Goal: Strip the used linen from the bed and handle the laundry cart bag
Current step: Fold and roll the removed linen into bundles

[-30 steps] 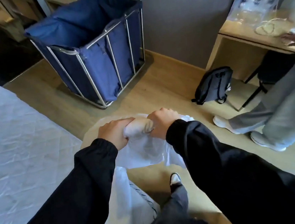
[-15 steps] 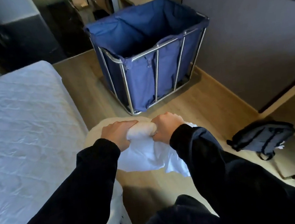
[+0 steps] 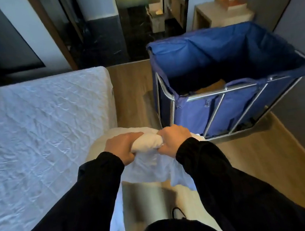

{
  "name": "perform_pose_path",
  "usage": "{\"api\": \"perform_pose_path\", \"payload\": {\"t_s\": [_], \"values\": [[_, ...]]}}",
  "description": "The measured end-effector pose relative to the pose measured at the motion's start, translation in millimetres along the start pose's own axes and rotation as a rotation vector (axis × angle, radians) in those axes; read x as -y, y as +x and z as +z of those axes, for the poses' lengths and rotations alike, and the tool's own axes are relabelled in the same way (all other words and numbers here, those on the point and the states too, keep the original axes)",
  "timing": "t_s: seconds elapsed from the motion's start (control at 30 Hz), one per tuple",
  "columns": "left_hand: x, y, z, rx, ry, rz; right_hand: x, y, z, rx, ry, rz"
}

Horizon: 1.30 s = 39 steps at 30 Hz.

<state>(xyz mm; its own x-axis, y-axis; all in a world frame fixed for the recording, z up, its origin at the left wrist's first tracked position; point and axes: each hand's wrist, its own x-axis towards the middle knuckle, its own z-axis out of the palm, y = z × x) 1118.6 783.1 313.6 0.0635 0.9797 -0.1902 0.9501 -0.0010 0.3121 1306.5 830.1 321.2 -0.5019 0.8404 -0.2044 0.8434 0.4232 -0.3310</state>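
Note:
I hold a bunched white linen bundle [image 3: 147,144] in front of me above the floor. My left hand [image 3: 122,148] grips its left end and my right hand [image 3: 172,139] grips its right end, fingers curled round the cloth. Loose cloth hangs below the hands. The bed [image 3: 40,133] at the left shows a white quilted mattress cover. The laundry cart [image 3: 222,92], a steel frame with a blue bag [image 3: 207,54], stands on the floor ahead and to the right, its top open. Something tan lies at the bag's bottom.
Wood floor runs between the bed and the cart. A grey wall closes the right side. Behind the cart stands a light wooden side table [image 3: 218,14] with an orange box. A dark doorway opens at the far end.
My view has swung left: the cart has shifted to the right and closer, and the backpack has gone out of view. Both hands keep their grip on the bundle.

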Motion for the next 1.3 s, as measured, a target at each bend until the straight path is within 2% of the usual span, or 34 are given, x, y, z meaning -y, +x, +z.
{"api": "perform_pose_path", "payload": {"t_s": [0.23, 0.4, 0.77, 0.93, 1.13, 1.3], "values": [[56, 72, -29, 0.011, 0.018, -0.209, 13, 132, -30, 0.071, -0.107, -0.218], [112, 135, -54, 0.033, 0.055, -0.297, 30, 235, -35, 0.115, -0.126, -0.299], [222, 326, -143, -0.008, 0.119, -0.254, 48, 464, -89, 0.106, -0.134, -0.279], [249, 427, -171, 0.015, 0.129, -0.210, 27, 552, -119, 0.111, -0.126, -0.247], [282, 559, -194, -0.048, 0.198, -0.149, -9, 674, -139, 0.083, -0.107, -0.209], [306, 651, -230, -0.022, 0.191, -0.210, -28, 775, -166, 0.060, -0.109, -0.248]]}}
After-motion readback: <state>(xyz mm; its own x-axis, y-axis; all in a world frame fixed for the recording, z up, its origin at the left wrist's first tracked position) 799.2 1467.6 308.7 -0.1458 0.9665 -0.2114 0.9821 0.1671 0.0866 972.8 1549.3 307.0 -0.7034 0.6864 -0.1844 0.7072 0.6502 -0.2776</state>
